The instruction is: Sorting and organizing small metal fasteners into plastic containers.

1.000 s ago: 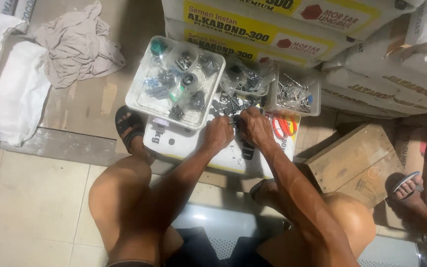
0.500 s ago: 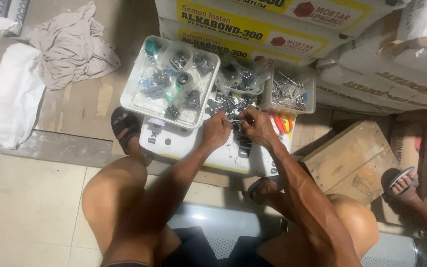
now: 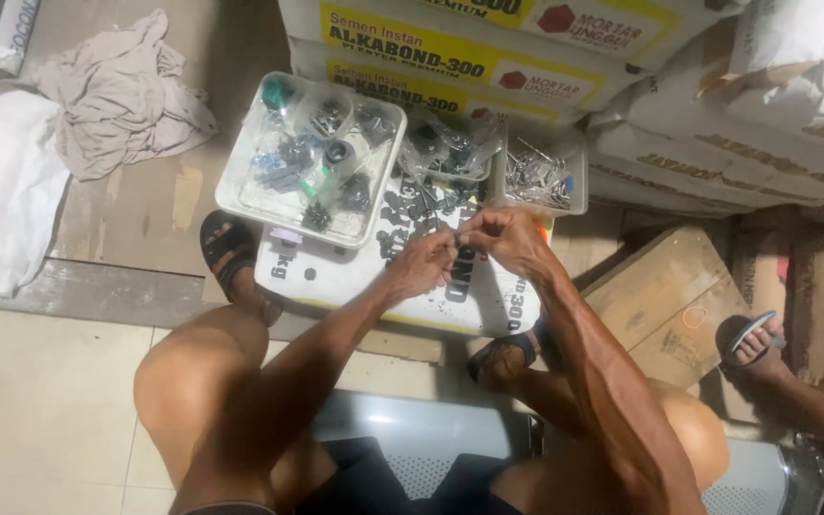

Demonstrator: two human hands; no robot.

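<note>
Both hands meet over the white sack (image 3: 336, 277): left hand (image 3: 422, 265) and right hand (image 3: 503, 238) pinch closed on a tiny part (image 3: 457, 240), probably light, stiff metal and easily dropped, best gripped by fingertips at its ends.

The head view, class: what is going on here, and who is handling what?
A person sits low with both hands together over a white sack used as a work surface. The left hand and right hand pinch a small part between the fingertips; it is too small to identify. Dark small parts lie loose on the sack. Behind them stand a white tray of fittings and a clear tub of metal pieces. Another person's sandalled foot shows at the right.
</note>
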